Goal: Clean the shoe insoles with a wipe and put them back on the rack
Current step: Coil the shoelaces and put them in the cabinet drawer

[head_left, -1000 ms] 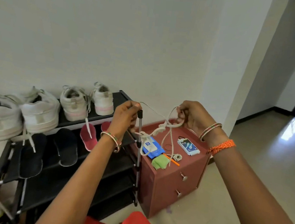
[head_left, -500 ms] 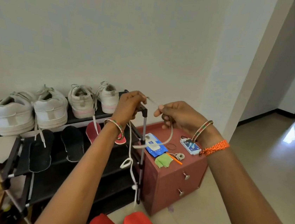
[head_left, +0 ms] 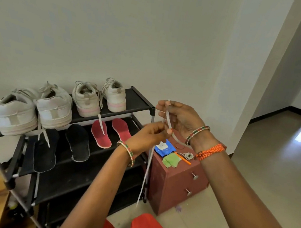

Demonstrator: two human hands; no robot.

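Observation:
A white shoelace (head_left: 147,171) runs between both my hands in front of the black shoe rack (head_left: 140,101). My right hand (head_left: 181,119) pinches its upper end at fingertip height. My left hand (head_left: 147,137) pinches it lower down, and the rest dangles toward the floor. Two red insoles (head_left: 102,136) and two black insoles (head_left: 78,143) lie on the rack's second shelf. A blue wipe pack (head_left: 164,148) sits on the red cabinet (head_left: 173,187).
Several white sneakers (head_left: 53,106) stand on the rack's top shelf, laces hanging over the edge. A green cloth (head_left: 171,160), an orange pen (head_left: 183,158) and small rings lie on the cabinet top. Tiled floor stretches to the right; a wall stands behind.
The lace has been pulled straight out of its tangle. My left hand dropped from the rack's corner post toward my right hand, and the lace's tail hangs longer.

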